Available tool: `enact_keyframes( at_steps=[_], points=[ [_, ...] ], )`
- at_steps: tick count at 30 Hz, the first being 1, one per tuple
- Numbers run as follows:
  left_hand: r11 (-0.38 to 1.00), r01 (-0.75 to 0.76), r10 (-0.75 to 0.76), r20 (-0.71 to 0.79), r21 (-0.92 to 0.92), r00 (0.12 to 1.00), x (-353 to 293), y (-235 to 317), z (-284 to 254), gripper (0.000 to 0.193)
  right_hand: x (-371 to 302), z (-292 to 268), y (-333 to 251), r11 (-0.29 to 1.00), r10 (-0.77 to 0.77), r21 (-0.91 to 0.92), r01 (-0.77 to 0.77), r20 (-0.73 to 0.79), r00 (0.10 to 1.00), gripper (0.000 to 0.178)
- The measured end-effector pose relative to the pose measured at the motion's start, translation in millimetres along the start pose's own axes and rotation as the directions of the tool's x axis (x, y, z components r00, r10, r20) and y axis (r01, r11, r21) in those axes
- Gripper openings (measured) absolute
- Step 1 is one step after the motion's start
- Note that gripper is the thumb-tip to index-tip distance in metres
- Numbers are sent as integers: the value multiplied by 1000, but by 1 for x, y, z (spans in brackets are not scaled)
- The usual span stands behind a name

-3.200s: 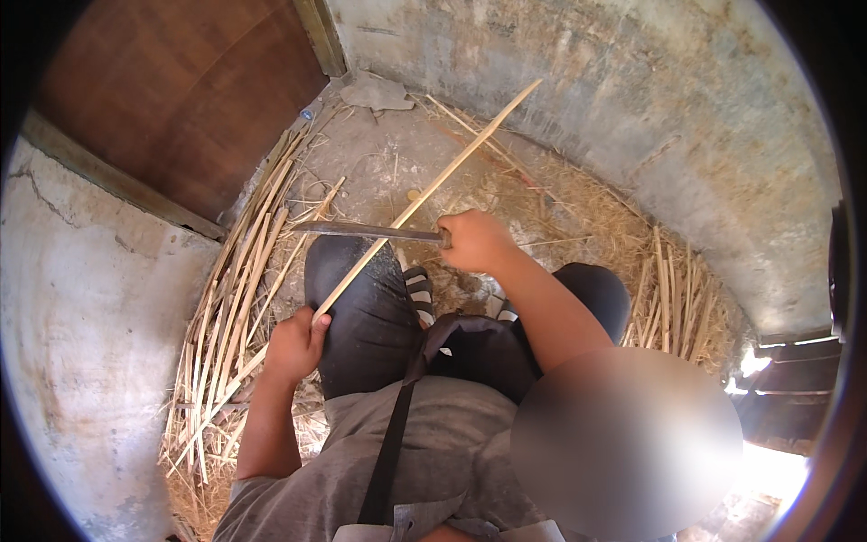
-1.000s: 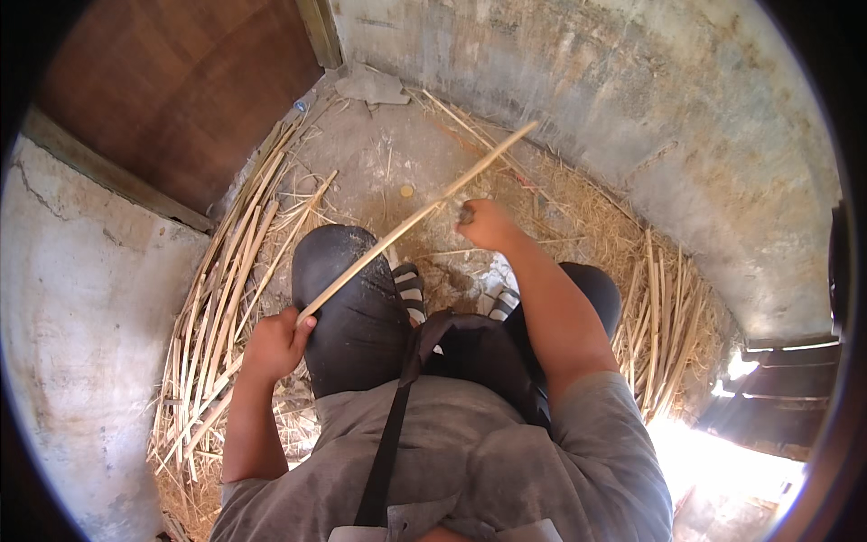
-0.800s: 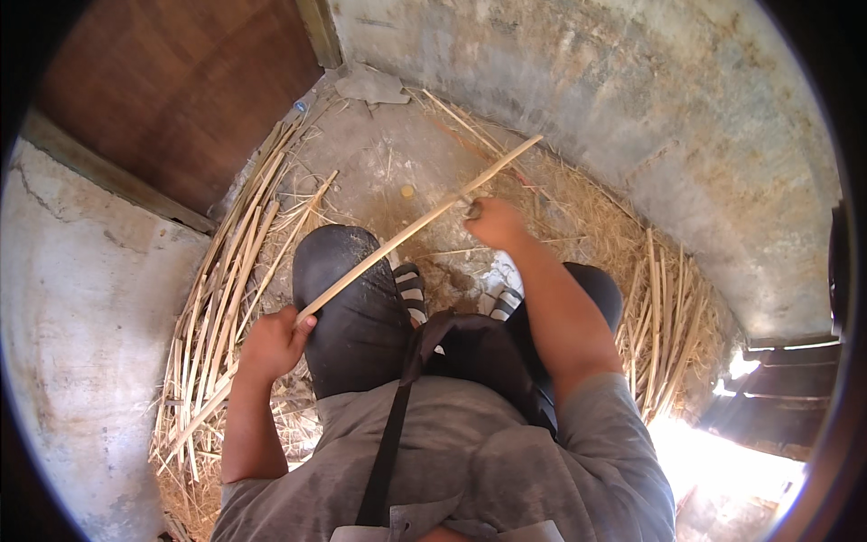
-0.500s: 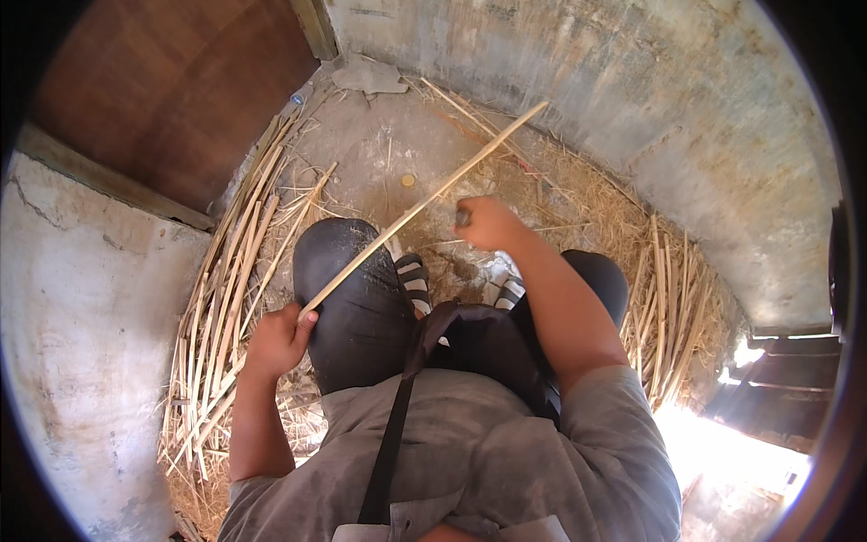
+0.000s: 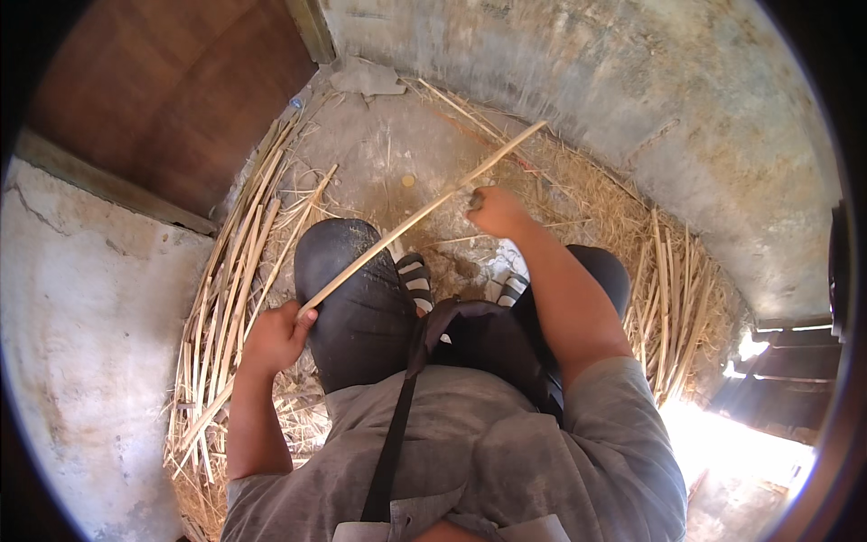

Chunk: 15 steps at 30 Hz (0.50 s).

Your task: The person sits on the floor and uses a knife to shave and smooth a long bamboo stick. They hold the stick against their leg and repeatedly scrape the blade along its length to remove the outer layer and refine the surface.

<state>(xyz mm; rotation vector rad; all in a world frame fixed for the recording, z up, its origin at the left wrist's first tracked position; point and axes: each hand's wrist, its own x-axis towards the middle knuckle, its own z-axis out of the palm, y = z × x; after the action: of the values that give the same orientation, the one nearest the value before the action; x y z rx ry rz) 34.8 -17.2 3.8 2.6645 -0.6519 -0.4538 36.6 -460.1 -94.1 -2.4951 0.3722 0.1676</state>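
A long pale strip of split wood or bamboo (image 5: 397, 233) slants across the middle, over my left knee. My left hand (image 5: 276, 338) grips its near end beside that knee, thumb on top. The far end of the strip points up and right toward the wall. My right hand (image 5: 500, 214) is closed in a fist just to the right of the strip's outer half. Something small and dark (image 5: 475, 200) pokes from that fist; its kind is not clear, as the fingers cover most of it.
Long pale strips (image 5: 230, 289) lie piled on the left, and another pile (image 5: 666, 298) lies on the right. Fine shavings (image 5: 587, 185) cover the floor along the concrete wall (image 5: 614, 72). A brown panel (image 5: 172, 99) stands at the far left. Sandalled feet (image 5: 415, 282) rest between the knees.
My right hand has shifted slightly right and away from me. The strip's far end has dipped a little toward me. My left hand keeps its hold.
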Motion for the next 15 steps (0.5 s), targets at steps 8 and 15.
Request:
enact_keyframes(
  at_steps=[8, 15],
  points=[
    [1000, 17, -17, 45, -19, 999, 3, -3, -1, 49, -25, 4, -38, 993, -112, -23, 113, 23, 993, 32],
    [996, 9, -8, 9, -93, 1000, -3, -3, 3, 47, -32, -43, -50, 973, -231, 41, 227, 162, 959, 44]
  ],
)
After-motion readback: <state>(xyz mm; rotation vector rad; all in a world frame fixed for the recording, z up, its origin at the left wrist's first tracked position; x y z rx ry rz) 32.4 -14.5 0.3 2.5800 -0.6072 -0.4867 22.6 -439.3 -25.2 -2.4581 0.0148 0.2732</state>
